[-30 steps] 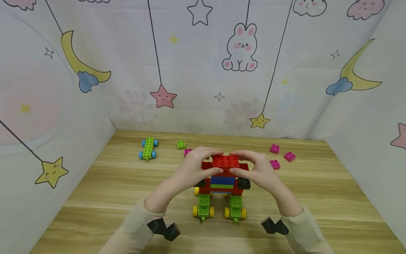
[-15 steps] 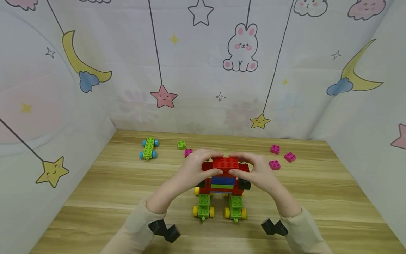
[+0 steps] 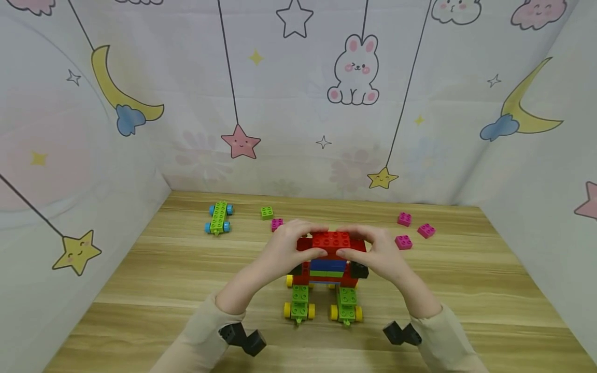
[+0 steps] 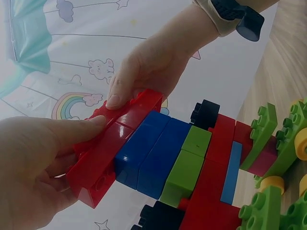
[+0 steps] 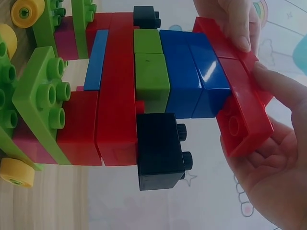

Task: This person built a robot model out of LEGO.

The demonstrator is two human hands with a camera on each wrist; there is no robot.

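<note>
A toy-brick figure stands upright on green wheeled bases (image 3: 346,310) with yellow wheels. Its body stacks red, green and blue bricks (image 4: 153,151), with a black brick (image 5: 160,151) out at each side. Across the top lies a wide red layer, capped by a red studded brick (image 3: 331,240). My left hand (image 3: 290,244) pinches the left end of that red brick, thumb at the near face and fingers behind. The right hand (image 3: 381,249) pinches its right end likewise. Both thumbs nearly meet in the wrist views. Fingertips on the far side are partly hidden.
A green wheeled base with blue wheels (image 3: 218,217) stands at the back left of the wooden table (image 3: 177,290). Beside it lie a small green brick (image 3: 267,213) and a pink brick (image 3: 277,224). Several pink bricks (image 3: 404,219) lie at the back right. Patterned cloth walls surround the table.
The red top brick and the fingers on it have sunk very slightly since a second ago. Both hands keep the same hold, and the other bricks stay in place.
</note>
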